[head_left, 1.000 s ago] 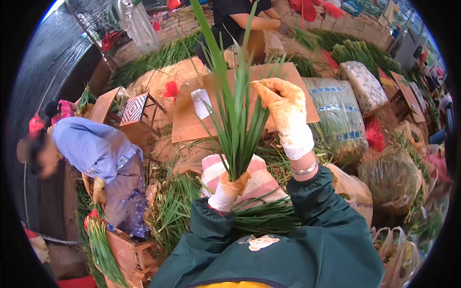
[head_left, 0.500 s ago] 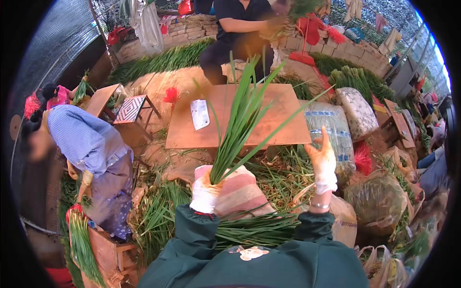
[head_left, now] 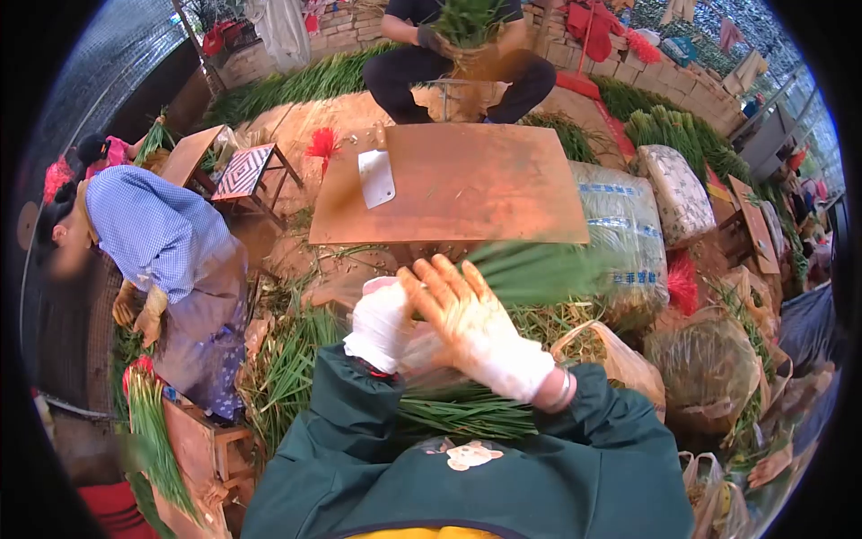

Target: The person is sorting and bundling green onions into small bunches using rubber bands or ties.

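Note:
My left hand (head_left: 377, 319), in a white glove, is closed around the base of a bunch of long green leaves (head_left: 539, 271); its fingers are mostly hidden behind my other hand. The leaves stretch to the right, blurred by motion. Against the base of the bunch lies my right hand (head_left: 458, 310), its gloved fingers spread and stained orange-brown. Below both hands, more green leaves (head_left: 467, 411) lie across my lap.
A low wooden table (head_left: 485, 184) with a cleaver (head_left: 376, 178) stands ahead. Beyond it sits a person (head_left: 413, 81) holding greens. Another person (head_left: 162, 234) bends at the left. Wrapped bales (head_left: 620, 229) and plastic bags (head_left: 705, 368) are at the right.
The leaf bunch has swung from upright to pointing right. My right hand has moved left to meet my left hand. The person opposite has lowered their greens, and the view has shifted slightly.

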